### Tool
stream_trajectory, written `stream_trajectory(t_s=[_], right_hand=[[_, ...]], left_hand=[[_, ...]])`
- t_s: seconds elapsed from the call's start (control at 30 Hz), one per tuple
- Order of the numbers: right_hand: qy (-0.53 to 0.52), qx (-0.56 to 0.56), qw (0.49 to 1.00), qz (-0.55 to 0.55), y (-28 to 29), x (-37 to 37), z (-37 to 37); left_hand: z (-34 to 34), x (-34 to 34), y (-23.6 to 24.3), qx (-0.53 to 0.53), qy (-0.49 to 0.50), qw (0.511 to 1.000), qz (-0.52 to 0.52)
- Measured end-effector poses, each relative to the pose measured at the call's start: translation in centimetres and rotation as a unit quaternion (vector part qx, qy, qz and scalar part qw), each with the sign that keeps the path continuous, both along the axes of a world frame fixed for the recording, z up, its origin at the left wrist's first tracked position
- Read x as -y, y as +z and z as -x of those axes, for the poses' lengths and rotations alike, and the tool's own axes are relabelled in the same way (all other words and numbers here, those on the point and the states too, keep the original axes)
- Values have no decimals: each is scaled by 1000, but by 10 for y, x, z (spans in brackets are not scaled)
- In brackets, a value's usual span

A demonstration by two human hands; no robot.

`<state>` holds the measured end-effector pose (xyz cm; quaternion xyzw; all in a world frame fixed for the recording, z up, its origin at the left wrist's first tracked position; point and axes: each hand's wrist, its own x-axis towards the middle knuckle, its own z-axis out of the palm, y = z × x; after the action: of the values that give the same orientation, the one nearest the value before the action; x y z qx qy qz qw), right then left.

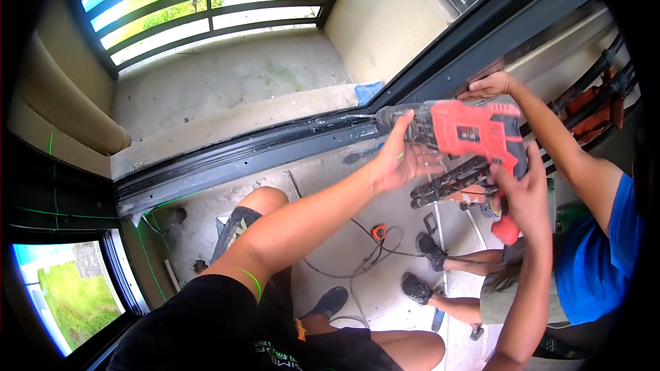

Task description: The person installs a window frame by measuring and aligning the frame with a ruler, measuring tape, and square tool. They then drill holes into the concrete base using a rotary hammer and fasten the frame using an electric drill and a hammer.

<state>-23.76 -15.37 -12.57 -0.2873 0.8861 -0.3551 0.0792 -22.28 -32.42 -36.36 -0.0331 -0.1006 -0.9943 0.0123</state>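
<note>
A red and black power drill [471,134] lies horizontally, its thin bit pointed left along the dark metal frame [261,158] near the inner corner. My left hand [405,154] supports the front of the drill from below, thumb up against its black nose, fingers loosely curled. My right hand [522,185] grips the rear handle. Whether the bit touches the frame, I cannot tell. Beyond the drill, a co-worker's hand [488,86] rests on the upright dark rail of the frame.
The co-worker in a blue shirt [591,268] is close at my right, beside black bar tools [440,189]. An orange tape measure [378,232] and cables [330,275] lie on the floor. Behind the frame are a concrete ledge [165,144] and railing [206,0]. Green laser lines cross the left wall.
</note>
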Motion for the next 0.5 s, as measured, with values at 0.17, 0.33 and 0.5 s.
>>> stream_trajectory(t_s=[0.17, 0.33, 0.5], right_hand=[[82, -19, 994, -69, 45, 63, 24], [110, -27, 980, -164, 53, 125, 50], [138, -2, 965, -225, 48, 166, 74]], left_hand=[[20, 38, 3, -3, -16, 999, -39], [2, 102, 13, 139, -111, 978, 109], [-3, 186, 58, 236, 214, 653, 687]])
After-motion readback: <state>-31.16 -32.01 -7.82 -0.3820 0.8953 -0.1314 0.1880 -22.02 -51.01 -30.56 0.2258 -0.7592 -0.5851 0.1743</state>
